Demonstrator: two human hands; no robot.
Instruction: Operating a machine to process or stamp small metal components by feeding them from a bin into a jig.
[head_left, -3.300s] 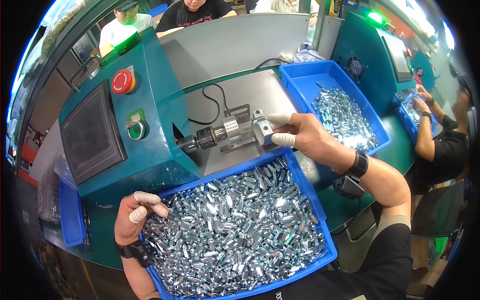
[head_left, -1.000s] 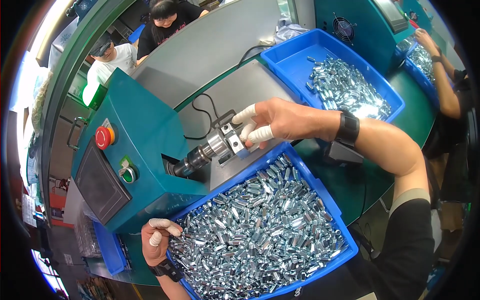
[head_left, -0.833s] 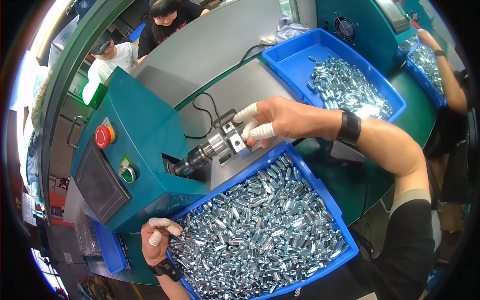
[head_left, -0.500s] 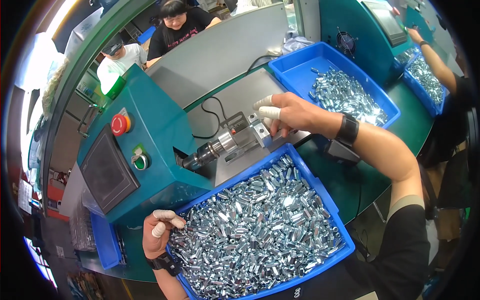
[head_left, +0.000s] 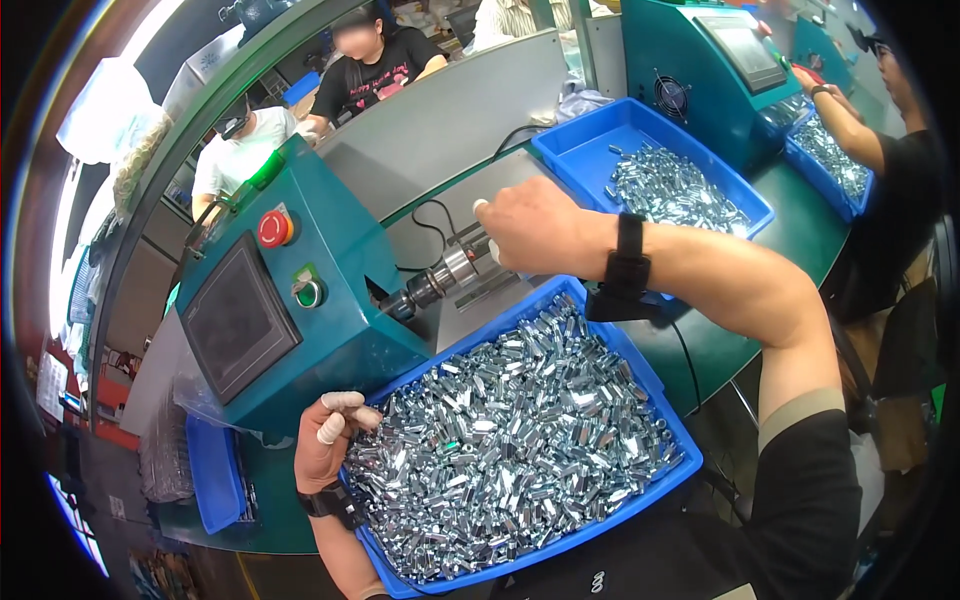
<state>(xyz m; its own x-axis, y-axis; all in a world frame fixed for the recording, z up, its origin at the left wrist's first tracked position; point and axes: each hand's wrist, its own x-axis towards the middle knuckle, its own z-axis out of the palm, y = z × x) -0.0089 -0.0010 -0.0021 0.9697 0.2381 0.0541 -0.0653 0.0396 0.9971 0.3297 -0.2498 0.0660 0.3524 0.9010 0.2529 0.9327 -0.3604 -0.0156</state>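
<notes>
My left hand (head_left: 328,438) is at the left side of a blue bin (head_left: 686,462) heaped with small shiny hexagonal metal pieces (head_left: 520,450). Its taped fingers are curled together; whatever they may pinch is too small to make out. My right hand (head_left: 540,228) reaches over the metal clamping fixture in front of the spindle (head_left: 430,287) of a teal machine (head_left: 340,220). Its fingers are bent down, with wrapped tips showing at the far side. The back of the hand hides the clamp block and anything between the fingers.
The machine carries a dark screen (head_left: 240,315), a red stop button (head_left: 274,228) and a key switch (head_left: 308,290). A second blue bin (head_left: 570,150) with metal pieces stands beyond my right hand. People sit behind a grey partition (head_left: 440,105); another works at the right.
My right hand has turned and curled its fingers down over the fixture, its wrist shifting left. The view has tilted slightly. My left hand stays curled at the bin's edge.
</notes>
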